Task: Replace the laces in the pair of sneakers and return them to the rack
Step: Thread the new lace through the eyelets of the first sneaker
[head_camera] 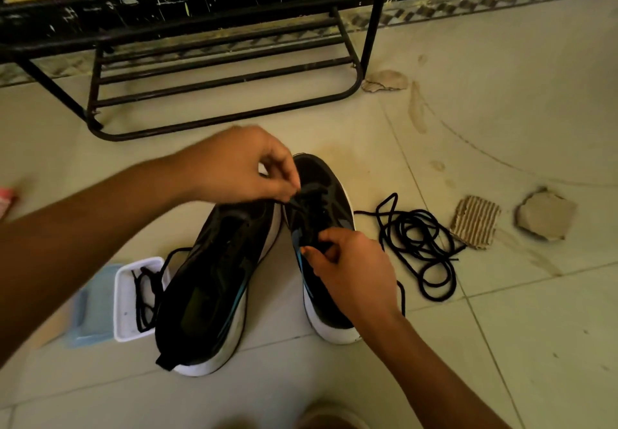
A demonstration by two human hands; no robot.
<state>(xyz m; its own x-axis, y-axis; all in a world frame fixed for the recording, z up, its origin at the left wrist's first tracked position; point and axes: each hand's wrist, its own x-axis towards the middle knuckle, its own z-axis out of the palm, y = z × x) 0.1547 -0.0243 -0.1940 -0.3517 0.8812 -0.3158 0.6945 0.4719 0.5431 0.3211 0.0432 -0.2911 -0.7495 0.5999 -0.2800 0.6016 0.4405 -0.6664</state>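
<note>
Two black sneakers with white soles stand side by side on the tiled floor, the left sneaker (214,281) without visible laces and the right sneaker (321,194) with a black lace at its eyelets. My left hand (240,167) pinches that lace above the right sneaker's tongue. My right hand (351,268) pinches the lace or the upper at the same shoe's eyelet row; its fingertips hide the exact contact. A loose black lace (418,244) lies tangled on the floor to the right. More black lace sits in a white tray (125,298) left of the shoes.
A black metal shoe rack (217,70) stands just beyond the sneakers against the wall. A pale blue lid (92,308) lies beside the tray. Corrugated cardboard (475,221) and broken tile pieces (545,216) lie to the right of the loose lace.
</note>
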